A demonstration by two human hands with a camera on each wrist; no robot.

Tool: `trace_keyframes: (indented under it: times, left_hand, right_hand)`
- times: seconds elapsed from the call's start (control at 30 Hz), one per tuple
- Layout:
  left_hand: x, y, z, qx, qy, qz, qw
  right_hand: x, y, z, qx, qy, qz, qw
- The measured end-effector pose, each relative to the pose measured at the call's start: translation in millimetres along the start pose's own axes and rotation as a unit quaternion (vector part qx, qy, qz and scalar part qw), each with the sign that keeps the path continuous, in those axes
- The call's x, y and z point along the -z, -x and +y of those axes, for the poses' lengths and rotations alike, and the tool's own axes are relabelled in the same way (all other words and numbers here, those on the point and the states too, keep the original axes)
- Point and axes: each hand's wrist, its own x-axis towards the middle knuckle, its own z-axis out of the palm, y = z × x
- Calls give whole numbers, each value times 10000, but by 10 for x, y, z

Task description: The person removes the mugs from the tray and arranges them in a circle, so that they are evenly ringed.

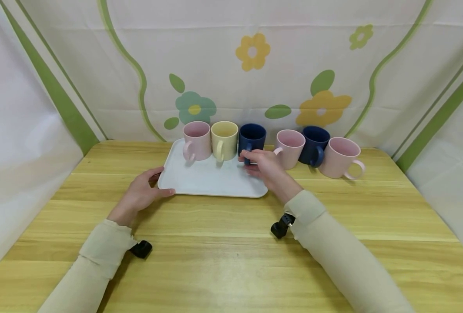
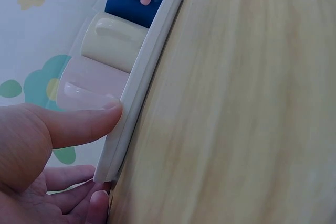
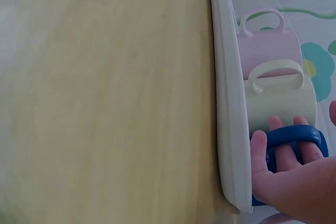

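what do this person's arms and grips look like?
Left sleeve and right sleeve: plain beige, long. Small black left device and right device show beside the sleeve ends. Left grip and right grip: ungloved. No cables visible.

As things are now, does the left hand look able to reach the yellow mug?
Probably yes: nothing stands before the yellow mug, though the left hand would first need to release the tray.
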Motion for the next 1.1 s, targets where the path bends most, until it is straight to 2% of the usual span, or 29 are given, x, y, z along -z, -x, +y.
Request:
trace_keyframes:
  times: [0.37, 0.63, 0.8, 1.1]
  left_hand:
    - [7, 8, -3, 13, 46, 9, 10000]
    - [15, 18, -4, 42, 42, 14, 10000]
    - [12, 16, -8, 42, 15, 9, 10000]
    - [-2, 5, 12, 79, 103, -24, 9999]
  right_hand:
    - [6, 70, 6, -77, -454, 580, 9973]
    - [18, 132, 12, -94, -312, 634, 9975]
    - [5, 179, 14, -171, -407, 611, 9972]
    - [21, 353, -4, -195, -383, 437, 9981]
